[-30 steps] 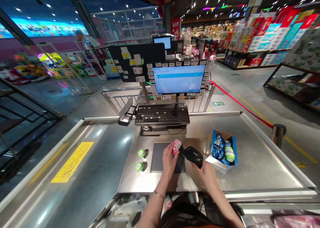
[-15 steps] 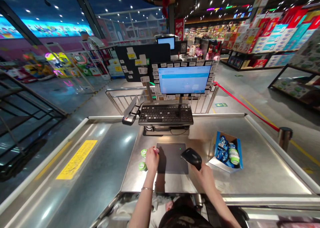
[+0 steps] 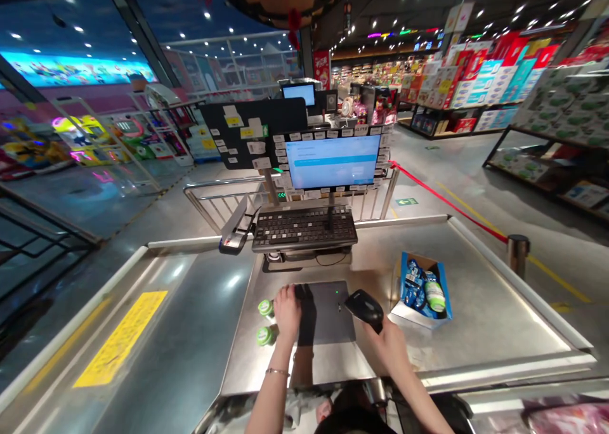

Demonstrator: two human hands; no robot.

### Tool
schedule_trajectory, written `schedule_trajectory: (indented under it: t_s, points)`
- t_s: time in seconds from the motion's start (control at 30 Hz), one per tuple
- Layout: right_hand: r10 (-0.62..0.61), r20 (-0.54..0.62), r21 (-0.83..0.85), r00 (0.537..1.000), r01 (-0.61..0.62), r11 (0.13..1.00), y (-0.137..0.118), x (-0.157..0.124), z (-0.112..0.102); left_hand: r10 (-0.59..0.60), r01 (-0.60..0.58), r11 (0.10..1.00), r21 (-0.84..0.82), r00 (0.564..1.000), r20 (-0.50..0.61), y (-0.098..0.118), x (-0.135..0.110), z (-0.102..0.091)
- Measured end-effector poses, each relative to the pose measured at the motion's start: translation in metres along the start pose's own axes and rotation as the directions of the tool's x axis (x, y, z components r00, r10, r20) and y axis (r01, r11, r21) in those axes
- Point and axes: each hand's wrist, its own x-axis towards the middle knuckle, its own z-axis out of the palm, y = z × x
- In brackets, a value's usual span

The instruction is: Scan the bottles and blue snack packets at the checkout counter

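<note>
My right hand (image 3: 389, 340) is wrapped round the handle of a black barcode scanner (image 3: 365, 307), its head over the right edge of a dark flat pad (image 3: 328, 323). At the pad's left edge, my left hand (image 3: 287, 312) has its back up and its fingers curled. Whatever lies under those fingers is hidden. Just left of that hand stand two small bottles with green caps, a farther bottle (image 3: 265, 308) and a nearer bottle (image 3: 264, 336). To the right of the scanner, an open blue-and-white box (image 3: 421, 316) holds blue packets (image 3: 415, 288) and a green-and-white bottle (image 3: 434, 295).
A keyboard (image 3: 304, 228) and a lit monitor (image 3: 335, 161) stand behind the pad. A card terminal (image 3: 233, 238) is left of the keyboard. Raised edges border the metal counter (image 3: 499, 294). A yellow sticker (image 3: 122, 337) lies on the left surface. Beyond are a metal rail (image 3: 209, 196) and a red barrier strap (image 3: 442, 196).
The view has shifted slightly to the right. My left hand has turned its back upward, and the pink spot at its fingertips no longer shows. The monitor's page has changed.
</note>
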Motion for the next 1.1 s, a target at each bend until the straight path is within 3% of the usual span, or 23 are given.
schedule_trajectory:
  t_s: [0.1,0.2,0.3,0.4,0.47,0.53,0.7,0.9,1.03,1.1]
  points:
    - [0.026,-0.096,0.048,0.995,-0.022,0.999,0.012,0.001,-0.013,0.144,-0.151,0.961,-0.231,0.988,-0.048,0.054,0.01,0.002]
    - [0.093,-0.184,0.085,0.979,-0.078,0.993,0.029,0.0,-0.033,0.34,-0.312,0.831,-0.46,0.94,-0.023,0.127,0.018,0.007]
    - [0.169,-0.276,0.121,0.946,-0.14,0.983,0.047,-0.002,-0.054,0.539,-0.422,0.668,-0.613,0.842,0.008,0.2,0.019,0.015]
    - [0.237,-0.361,0.133,0.902,-0.202,0.97,0.063,-0.004,-0.073,0.69,-0.478,0.532,-0.699,0.724,0.03,0.26,0.014,0.026]
    - [0.263,-0.41,0.139,0.873,-0.225,0.964,0.073,-0.005,-0.083,0.749,-0.486,0.49,-0.723,0.659,0.065,0.291,0.01,0.034]
    - [0.278,-0.458,0.153,0.844,-0.233,0.96,0.081,-0.005,-0.092,0.77,-0.487,0.506,-0.712,0.627,0.118,0.315,0.004,0.042]
    - [0.328,-0.517,0.197,0.791,-0.263,0.945,0.095,-0.006,-0.105,0.653,-0.426,0.713,-0.557,0.694,0.305,0.346,-0.004,0.063]
    - [0.364,-0.473,0.225,0.802,-0.29,0.93,0.104,-0.004,-0.11,0.666,-0.45,0.705,-0.548,0.687,0.292,0.355,-0.007,0.083]
    - [0.362,-0.465,0.224,0.808,-0.289,0.931,0.105,-0.002,-0.112,0.574,-0.381,0.758,-0.53,0.775,0.264,0.367,-0.011,0.091]
    - [0.358,-0.477,0.227,0.803,-0.281,0.933,0.106,-0.003,-0.112,0.562,-0.36,0.752,-0.552,0.788,0.252,0.369,-0.008,0.092]
